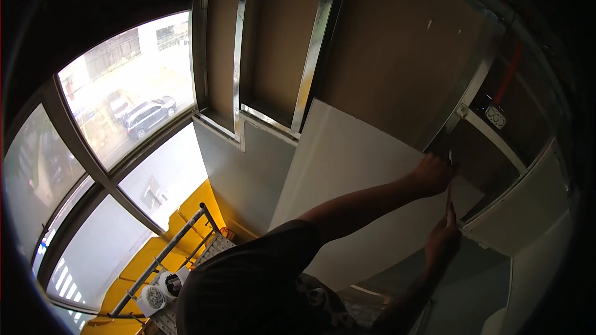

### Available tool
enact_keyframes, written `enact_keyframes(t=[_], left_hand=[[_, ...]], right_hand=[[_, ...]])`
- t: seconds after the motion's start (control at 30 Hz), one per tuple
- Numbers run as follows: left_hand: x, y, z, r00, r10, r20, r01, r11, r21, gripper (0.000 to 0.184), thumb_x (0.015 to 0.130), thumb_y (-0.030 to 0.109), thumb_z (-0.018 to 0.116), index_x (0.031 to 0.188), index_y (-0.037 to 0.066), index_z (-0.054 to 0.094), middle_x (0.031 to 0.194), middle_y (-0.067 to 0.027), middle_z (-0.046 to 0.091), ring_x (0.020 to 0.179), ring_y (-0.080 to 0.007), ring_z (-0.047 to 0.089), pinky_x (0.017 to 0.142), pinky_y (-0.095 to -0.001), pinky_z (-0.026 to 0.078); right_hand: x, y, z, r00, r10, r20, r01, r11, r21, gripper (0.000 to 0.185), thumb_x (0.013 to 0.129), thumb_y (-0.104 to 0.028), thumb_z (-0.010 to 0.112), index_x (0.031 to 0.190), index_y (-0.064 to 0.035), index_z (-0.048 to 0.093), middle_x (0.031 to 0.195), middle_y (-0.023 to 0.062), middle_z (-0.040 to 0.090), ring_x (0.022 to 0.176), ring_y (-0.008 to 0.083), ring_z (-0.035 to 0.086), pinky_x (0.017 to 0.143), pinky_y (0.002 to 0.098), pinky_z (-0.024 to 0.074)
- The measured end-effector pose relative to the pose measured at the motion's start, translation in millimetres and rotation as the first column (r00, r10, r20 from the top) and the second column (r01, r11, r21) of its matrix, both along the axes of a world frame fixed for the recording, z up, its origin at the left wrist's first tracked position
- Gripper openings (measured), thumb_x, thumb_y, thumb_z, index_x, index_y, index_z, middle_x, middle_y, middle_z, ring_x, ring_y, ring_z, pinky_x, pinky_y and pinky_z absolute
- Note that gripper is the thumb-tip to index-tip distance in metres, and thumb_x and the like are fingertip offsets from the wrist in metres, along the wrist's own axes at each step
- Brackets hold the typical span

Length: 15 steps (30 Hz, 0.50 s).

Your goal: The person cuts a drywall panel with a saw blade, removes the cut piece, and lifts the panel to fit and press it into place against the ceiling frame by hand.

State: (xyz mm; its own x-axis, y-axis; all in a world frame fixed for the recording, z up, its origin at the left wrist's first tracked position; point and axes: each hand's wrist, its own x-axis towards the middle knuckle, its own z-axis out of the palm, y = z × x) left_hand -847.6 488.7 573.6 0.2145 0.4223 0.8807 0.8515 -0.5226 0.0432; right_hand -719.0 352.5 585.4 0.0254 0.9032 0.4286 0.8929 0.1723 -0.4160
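A large pale board [354, 174] stands at a slant over the brown wall panels and metal framing. My left hand [433, 175] is closed at its upper right edge, with a small shiny tip just above the fingers; what it grips is too dark to make out. Below it, my right hand [443, 239] is closed around a thin reddish stick-like tool [449, 201], which points up toward my left hand. Both forearms reach across the front of the board.
Metal studs [238, 56] run up the wall. A white socket plate [495, 116] hangs at the right near a red conduit [513, 68]. At lower left are scaffold rails [162, 254] and a white bucket [153, 298], beside a large window frame [102, 180].
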Motion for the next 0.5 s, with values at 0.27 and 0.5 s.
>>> enact_keyframes(t=[0.27,0.5], left_hand=[[-4.3,9.3,5.5,0.998,-0.021,-0.052,0.012,0.987,-0.163,0.027,0.084,0.022,0.061,0.103,0.004,0.069,0.082,-0.0151,0.072,0.071,-0.0324,0.071,0.065,-0.0481,0.054],[-5.7,16.1,0.4,0.998,-0.031,-0.057,0.021,0.986,-0.168,0.026,0.091,0.028,0.058,0.103,0.009,0.071,0.085,-0.017,0.072,0.075,-0.0346,0.072,0.063,-0.0495,0.056]], right_hand=[[7.9,7.8,-12.9,0.999,0.018,0.038,-0.021,0.998,0.066,0.043,0.101,-0.011,0.046,0.142,-0.02,0.054,0.123,0.0192,0.066,0.109,0.0393,0.065,0.09,0.0483,0.0505],[21.4,23.9,-29.8,0.998,0.025,0.066,-0.036,0.987,0.159,0.056,0.095,-0.014,0.056,0.147,-0.0341,0.047,0.087,0.0212,0.068,0.079,0.0402,0.068,0.069,0.05,0.0521]])
